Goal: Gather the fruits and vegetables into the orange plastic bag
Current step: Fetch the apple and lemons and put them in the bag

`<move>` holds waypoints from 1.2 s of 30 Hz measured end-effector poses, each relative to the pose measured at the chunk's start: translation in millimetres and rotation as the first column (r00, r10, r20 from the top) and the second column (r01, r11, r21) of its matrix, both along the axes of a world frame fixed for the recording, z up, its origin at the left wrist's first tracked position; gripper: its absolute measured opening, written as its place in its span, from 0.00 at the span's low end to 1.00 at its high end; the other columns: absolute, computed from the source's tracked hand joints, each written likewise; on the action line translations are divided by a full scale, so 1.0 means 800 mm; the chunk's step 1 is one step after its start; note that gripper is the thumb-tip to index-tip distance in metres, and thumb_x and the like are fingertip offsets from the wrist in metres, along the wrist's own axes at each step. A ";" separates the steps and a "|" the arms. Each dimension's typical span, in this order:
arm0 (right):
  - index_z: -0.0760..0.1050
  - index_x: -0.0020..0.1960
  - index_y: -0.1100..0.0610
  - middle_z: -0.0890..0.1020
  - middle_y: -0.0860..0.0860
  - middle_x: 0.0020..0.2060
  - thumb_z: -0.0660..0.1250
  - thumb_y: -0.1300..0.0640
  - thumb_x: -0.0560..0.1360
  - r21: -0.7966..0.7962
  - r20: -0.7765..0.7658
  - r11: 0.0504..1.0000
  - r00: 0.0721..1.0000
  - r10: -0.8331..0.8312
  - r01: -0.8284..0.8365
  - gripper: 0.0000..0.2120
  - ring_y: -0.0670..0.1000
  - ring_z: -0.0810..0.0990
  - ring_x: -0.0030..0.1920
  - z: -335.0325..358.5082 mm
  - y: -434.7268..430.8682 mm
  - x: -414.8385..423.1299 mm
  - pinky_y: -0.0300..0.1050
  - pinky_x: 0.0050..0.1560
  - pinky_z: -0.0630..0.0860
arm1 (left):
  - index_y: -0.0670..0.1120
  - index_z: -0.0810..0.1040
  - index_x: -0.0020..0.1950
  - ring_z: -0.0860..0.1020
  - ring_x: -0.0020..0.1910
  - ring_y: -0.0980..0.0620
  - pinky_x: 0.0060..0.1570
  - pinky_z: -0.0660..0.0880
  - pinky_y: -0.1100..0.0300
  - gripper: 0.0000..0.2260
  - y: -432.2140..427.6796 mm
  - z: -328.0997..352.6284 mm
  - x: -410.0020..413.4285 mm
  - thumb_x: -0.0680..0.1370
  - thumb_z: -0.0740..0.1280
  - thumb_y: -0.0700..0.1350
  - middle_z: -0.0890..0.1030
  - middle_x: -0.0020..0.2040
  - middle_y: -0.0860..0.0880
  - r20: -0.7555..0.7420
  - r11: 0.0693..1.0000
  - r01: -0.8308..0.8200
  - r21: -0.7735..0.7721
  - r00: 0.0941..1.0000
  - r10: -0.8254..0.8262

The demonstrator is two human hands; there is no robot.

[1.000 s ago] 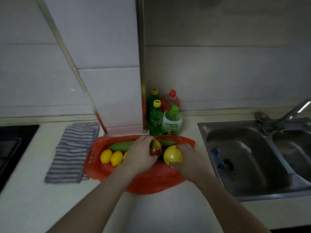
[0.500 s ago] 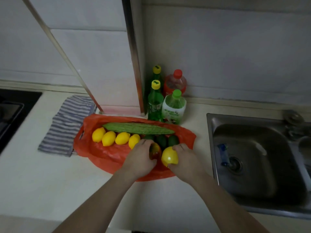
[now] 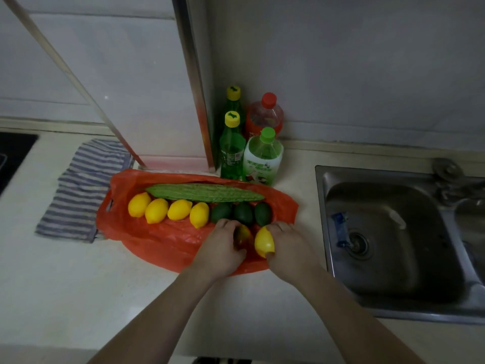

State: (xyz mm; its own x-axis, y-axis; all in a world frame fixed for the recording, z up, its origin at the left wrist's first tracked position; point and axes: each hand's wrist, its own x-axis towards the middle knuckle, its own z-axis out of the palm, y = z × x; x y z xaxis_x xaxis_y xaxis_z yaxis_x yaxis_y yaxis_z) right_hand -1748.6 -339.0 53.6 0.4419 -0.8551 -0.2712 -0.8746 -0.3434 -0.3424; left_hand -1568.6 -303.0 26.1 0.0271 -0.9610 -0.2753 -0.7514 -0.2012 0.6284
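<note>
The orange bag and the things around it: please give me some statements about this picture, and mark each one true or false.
1. Four lemons lie in a row on the orange plastic bag. True.
2. The bitter gourd lies in the sink. False: it lies on the bag.
3. The right hand holds a yellow fruit. True.
4. The striped towel is right of the bag. False: left.
5. The left hand is empty. False: it holds a red-yellow fruit.

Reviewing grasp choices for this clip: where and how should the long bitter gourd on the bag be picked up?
Grip the bitter gourd around its thick middle, coming from above, fingers across its width. It lies flat, left to right, tapering at both ends; lemons crowd its near side, so the top is the clear approach.
</note>
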 end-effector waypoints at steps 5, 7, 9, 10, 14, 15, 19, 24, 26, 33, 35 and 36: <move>0.71 0.65 0.54 0.73 0.51 0.62 0.68 0.58 0.67 -0.008 -0.013 1.000 1.000 -0.020 0.020 0.26 0.53 0.71 0.60 0.000 0.001 -0.005 0.43 0.58 0.69 | 0.47 0.71 0.67 0.73 0.59 0.47 0.57 0.71 0.56 0.28 -0.002 -0.008 -0.006 0.68 0.73 0.46 0.71 0.61 0.48 -0.029 1.000 0.001 -0.007 1.000 -0.001; 0.71 0.65 0.55 0.72 0.51 0.61 0.68 0.59 0.67 -0.016 -0.023 1.000 0.999 -0.024 0.024 0.26 0.53 0.70 0.60 0.000 0.001 -0.006 0.44 0.58 0.70 | 0.46 0.71 0.68 0.73 0.60 0.48 0.58 0.71 0.57 0.29 -0.002 -0.010 -0.007 0.68 0.73 0.46 0.71 0.62 0.48 -0.043 1.000 -0.015 -0.007 0.999 0.015; 0.70 0.65 0.55 0.72 0.52 0.61 0.67 0.59 0.68 -0.022 -0.033 0.999 0.999 -0.024 0.023 0.25 0.53 0.70 0.59 -0.001 0.001 -0.006 0.45 0.58 0.71 | 0.46 0.71 0.68 0.72 0.61 0.48 0.59 0.70 0.57 0.29 -0.002 -0.013 -0.007 0.68 0.73 0.46 0.71 0.62 0.48 -0.063 1.000 -0.030 -0.006 0.998 0.030; 0.70 0.65 0.55 0.72 0.52 0.61 0.66 0.59 0.68 -0.021 -0.036 1.000 0.999 -0.022 0.021 0.25 0.53 0.70 0.59 -0.001 0.000 -0.005 0.45 0.58 0.71 | 0.46 0.71 0.68 0.72 0.61 0.48 0.60 0.70 0.56 0.29 -0.001 -0.014 -0.007 0.69 0.73 0.46 0.71 0.62 0.48 -0.074 0.999 -0.033 -0.004 0.997 0.033; 0.70 0.65 0.56 0.72 0.52 0.61 0.66 0.60 0.69 -0.007 -0.038 1.000 0.999 -0.021 0.021 0.25 0.54 0.70 0.60 -0.004 0.001 -0.005 0.45 0.59 0.71 | 0.46 0.70 0.69 0.72 0.61 0.49 0.61 0.71 0.55 0.29 0.002 -0.019 -0.006 0.69 0.72 0.45 0.70 0.63 0.49 -0.096 0.999 -0.035 0.001 0.995 0.034; 0.71 0.65 0.56 0.72 0.53 0.61 0.66 0.60 0.69 -0.008 -0.036 1.000 0.999 -0.023 0.022 0.25 0.54 0.70 0.60 -0.005 0.001 -0.005 0.45 0.59 0.70 | 0.46 0.71 0.69 0.72 0.61 0.49 0.61 0.71 0.56 0.28 0.002 -0.020 -0.006 0.69 0.72 0.45 0.70 0.63 0.49 -0.095 0.999 -0.035 0.001 0.995 0.035; 0.71 0.65 0.56 0.73 0.52 0.62 0.67 0.61 0.69 -0.022 -0.026 0.999 0.999 -0.026 0.026 0.24 0.54 0.71 0.59 -0.007 0.002 -0.004 0.44 0.59 0.70 | 0.47 0.71 0.69 0.73 0.60 0.49 0.59 0.71 0.56 0.28 0.003 -0.022 -0.004 0.69 0.72 0.46 0.71 0.62 0.49 -0.080 1.000 -0.025 -0.010 0.997 0.025; 0.70 0.66 0.56 0.72 0.52 0.63 0.67 0.60 0.70 -0.024 -0.019 0.999 0.999 -0.031 0.031 0.25 0.54 0.70 0.61 -0.006 0.005 -0.003 0.44 0.60 0.69 | 0.47 0.70 0.70 0.73 0.61 0.49 0.59 0.72 0.56 0.28 0.005 -0.020 0.000 0.70 0.72 0.47 0.71 0.64 0.49 -0.051 1.000 0.003 -0.018 0.999 -0.004; 0.70 0.67 0.56 0.72 0.52 0.64 0.67 0.59 0.70 -0.030 -0.016 0.999 0.999 -0.037 0.037 0.25 0.54 0.70 0.61 -0.004 0.007 -0.002 0.44 0.60 0.69 | 0.47 0.70 0.70 0.73 0.61 0.49 0.59 0.72 0.56 0.28 0.006 -0.018 0.001 0.70 0.72 0.48 0.72 0.64 0.50 -0.043 1.000 0.018 -0.018 0.999 -0.018; 0.68 0.69 0.55 0.70 0.51 0.66 0.67 0.56 0.72 -0.036 -0.013 0.994 0.995 -0.099 0.099 0.25 0.53 0.70 0.62 0.008 0.017 0.007 0.44 0.61 0.69 | 0.47 0.68 0.72 0.72 0.65 0.48 0.63 0.71 0.54 0.31 0.003 -0.009 0.012 0.70 0.73 0.48 0.71 0.68 0.48 -0.030 0.996 0.085 0.003 0.996 -0.085; 0.68 0.69 0.55 0.70 0.51 0.66 0.67 0.55 0.73 -0.050 -0.016 0.992 0.993 -0.114 0.113 0.25 0.53 0.70 0.62 0.013 0.021 0.011 0.44 0.61 0.69 | 0.46 0.66 0.73 0.72 0.66 0.47 0.64 0.70 0.54 0.32 0.001 -0.003 0.018 0.71 0.72 0.48 0.70 0.69 0.48 -0.010 0.994 0.108 -0.004 0.994 -0.108; 0.68 0.68 0.55 0.70 0.51 0.65 0.67 0.54 0.73 -0.058 -0.016 0.991 0.993 -0.119 0.118 0.25 0.52 0.70 0.62 0.015 0.023 0.013 0.44 0.61 0.69 | 0.46 0.66 0.73 0.71 0.66 0.47 0.64 0.70 0.54 0.32 0.000 -0.001 0.021 0.71 0.72 0.49 0.70 0.70 0.47 0.006 0.993 0.117 -0.015 0.993 -0.117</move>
